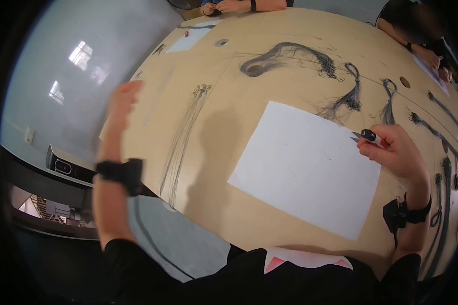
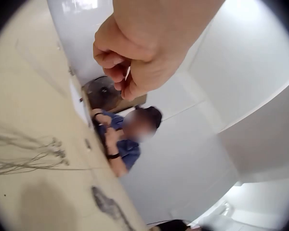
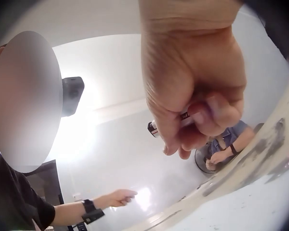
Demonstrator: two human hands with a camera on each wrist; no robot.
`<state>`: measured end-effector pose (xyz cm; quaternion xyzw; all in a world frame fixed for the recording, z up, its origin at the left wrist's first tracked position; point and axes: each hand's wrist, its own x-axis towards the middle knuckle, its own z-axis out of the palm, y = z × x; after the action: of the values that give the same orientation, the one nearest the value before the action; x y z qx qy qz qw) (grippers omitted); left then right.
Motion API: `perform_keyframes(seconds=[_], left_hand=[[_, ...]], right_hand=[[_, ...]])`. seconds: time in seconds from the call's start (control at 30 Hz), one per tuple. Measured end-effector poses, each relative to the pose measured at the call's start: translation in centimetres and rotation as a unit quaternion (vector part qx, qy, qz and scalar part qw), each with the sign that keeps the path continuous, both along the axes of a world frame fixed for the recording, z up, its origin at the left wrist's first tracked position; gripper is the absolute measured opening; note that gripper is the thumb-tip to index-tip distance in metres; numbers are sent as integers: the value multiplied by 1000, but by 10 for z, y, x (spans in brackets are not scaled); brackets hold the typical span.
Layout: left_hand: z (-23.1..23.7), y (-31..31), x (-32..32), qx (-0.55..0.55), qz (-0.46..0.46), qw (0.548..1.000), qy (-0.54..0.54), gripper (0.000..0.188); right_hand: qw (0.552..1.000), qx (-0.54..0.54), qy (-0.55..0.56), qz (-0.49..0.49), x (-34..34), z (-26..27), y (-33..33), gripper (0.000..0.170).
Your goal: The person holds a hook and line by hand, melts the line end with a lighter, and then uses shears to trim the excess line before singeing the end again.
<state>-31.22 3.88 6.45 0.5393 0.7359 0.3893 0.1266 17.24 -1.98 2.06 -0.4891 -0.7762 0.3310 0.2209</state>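
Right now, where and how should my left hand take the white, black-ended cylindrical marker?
Probably pinch the white cylindrical marker by its black end, bringing the left hand in from the left: that end protrudes leftward from the right hand, which covers much of the rest.

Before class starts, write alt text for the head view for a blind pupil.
A person's right hand holds what looks like a marker near a corner of a white sheet on a table; the left hand is raised. Bundles of thin strands lie nearby.
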Motion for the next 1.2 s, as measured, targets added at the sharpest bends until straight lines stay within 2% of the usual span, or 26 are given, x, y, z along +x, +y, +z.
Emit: perform_keyframes(seconds=[0.03, 0.13, 0.27, 0.33, 0.37, 0.57, 0.67, 0.7, 0.73, 0.77, 0.8, 0.83, 0.9, 0.93, 0.97, 1.0, 1.13, 1.2], left_hand=[[-33, 28, 7, -15, 25, 999, 33, 27], [-101, 77, 21, 7, -33, 998, 62, 25], [-130, 104, 33, -39, -18, 995, 89, 26], [-142, 110, 34, 10, -48, 979, 200, 23], [-146, 112, 34, 5, -53, 978, 200, 23], [-148, 111, 34, 27, -47, 965, 257, 21], [-147, 112, 30, 33, -70, 953, 292, 22], [-147, 114, 27, 19, -68, 951, 302, 23], [-151, 112, 18, 39, -96, 954, 280, 26], [-151, 113, 12, 66, -127, 956, 255, 30], [-136, 107, 19, -17, -113, 955, 274, 34], [-125, 98, 27, -15, -106, 960, 260, 36], [-92, 76, 57, -28, -102, 933, 345, 40], [-83, 69, 66, 14, -132, 933, 334, 38], [-74, 65, 73, 54, -158, 932, 323, 37], [-57, 54, 93, 24, -142, 950, 278, 35], [-33, 35, 135, 43, -164, 957, 236, 36], [-28, 25, 157, 53, -201, 950, 232, 34]], right_hand=[[1000, 9, -18, -4, 1, 0, 1, 15], [1000, -15, -4, -16, 2, 0, 4, 15], [999, -28, -4, -31, 1, -2, 10, 14], [1000, -14, -3, -23, 1, -5, 13, 13], [999, -20, -2, -27, 1, -8, 14, 13], [1000, 3, -3, -3, 1, -12, 15, 13], [999, 5, -49, 1, 6, -12, 18, 15], [998, 50, -29, -5, 5, -14, 18, 18], [995, 92, -17, -17, 7, -16, 15, 20], [997, 70, -32, -31, 9, -18, 14, 21], [997, 50, -45, -48, 10, -22, 13, 22], [992, 79, -82, -50, 10, -32, 11, 21], [975, 157, -153, -26, 9, -53, 6, 18], [961, 204, -188, 2, 8, -62, 4, 16], [961, 207, -185, -12, 8, -71, 1, 16], [960, 210, -182, -23, 7, -77, -1, 16], [960, 214, -170, -67, 8, -86, -10, 18], [944, 275, -166, -76, 9, -87, -12, 21]])
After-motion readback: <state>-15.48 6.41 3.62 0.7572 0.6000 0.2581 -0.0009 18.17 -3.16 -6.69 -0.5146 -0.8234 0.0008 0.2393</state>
